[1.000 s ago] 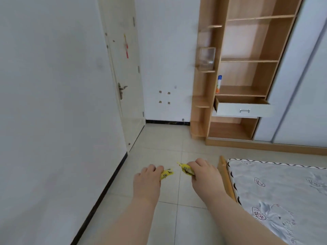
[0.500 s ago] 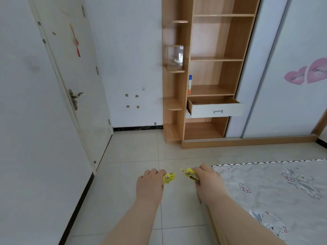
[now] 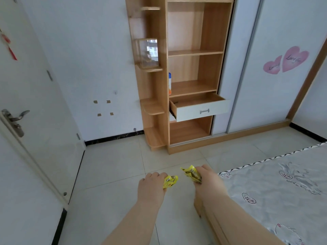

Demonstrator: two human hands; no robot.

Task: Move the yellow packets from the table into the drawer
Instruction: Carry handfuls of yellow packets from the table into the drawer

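Head view shows both hands extended forward above the tiled floor, well short of the wooden shelf unit that serves as the landmark. Left hand: the grip is closed on a yellow packet, which protrudes from the thumb side of the fist, pointing toward the other hand. Right hand: the grip is closed on a second yellow packet, which protrudes from the fist, angled up and toward the left hand. The two packets are near each other but apart. Drawer: pulled out from the shelf unit, directly below the third shelf board, with a white front panel and a metal handle. The visible portion of the drawer interior shows bare wood; the near part of its floor is hidden behind the front panel. A bottle with a blue cap stands upright on the shelf board directly above the drawer, against the unit's left inner wall. A clear box sits on a small rounded side shelf on the unit's left flank. White sliding wardrobe doors adjoin the shelf unit on its right and carry pink heart stickers. A white door with a lever handle stands far left of the unit. A surface covered with a patterned white cloth lies in front of the wardrobe, beside the right forearm.
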